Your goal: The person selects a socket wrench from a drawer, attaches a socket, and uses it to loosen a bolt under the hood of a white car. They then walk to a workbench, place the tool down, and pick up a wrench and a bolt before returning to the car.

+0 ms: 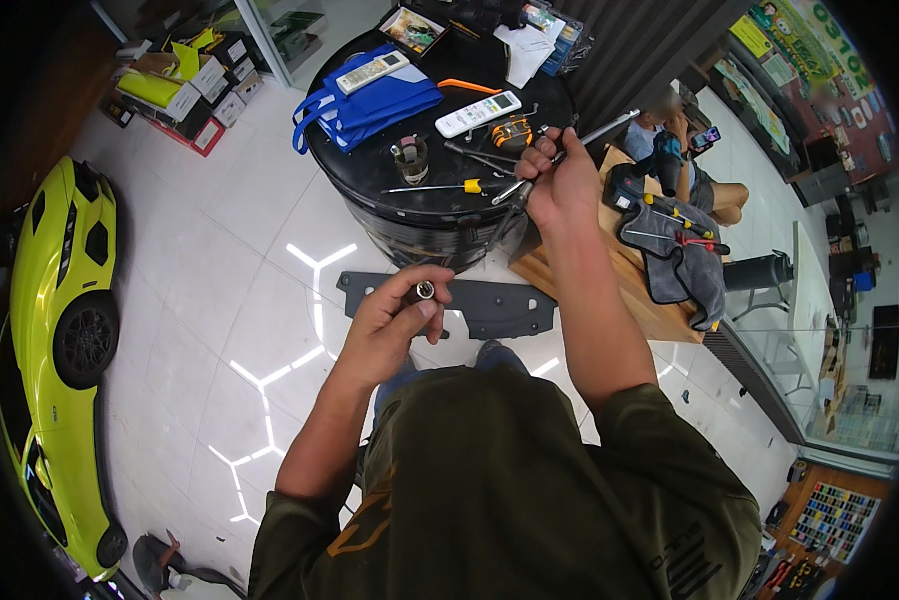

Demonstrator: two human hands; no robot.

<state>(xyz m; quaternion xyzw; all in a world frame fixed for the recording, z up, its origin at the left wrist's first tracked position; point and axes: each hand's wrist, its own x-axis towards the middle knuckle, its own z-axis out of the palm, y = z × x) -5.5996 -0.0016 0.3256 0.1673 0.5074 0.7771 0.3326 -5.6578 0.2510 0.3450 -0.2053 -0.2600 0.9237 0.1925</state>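
My left hand is closed around a small metal socket, its round end facing up between thumb and fingers. Over the right edge of a black drum table, my right hand grips a long, shiny metal wrench. That wrench slants up to the right, and its other end shows left of my fist. Close to this hand on the drum lie a yellow-handled screwdriver, an orange-and-black tool and other metal tools. A small jar stands nearby.
Remote controls and a blue bag share the drum top. A dark panel lies on the floor by my feet. A wooden bench holds a grey cloth with tools; a person sits behind. A green car stands left.
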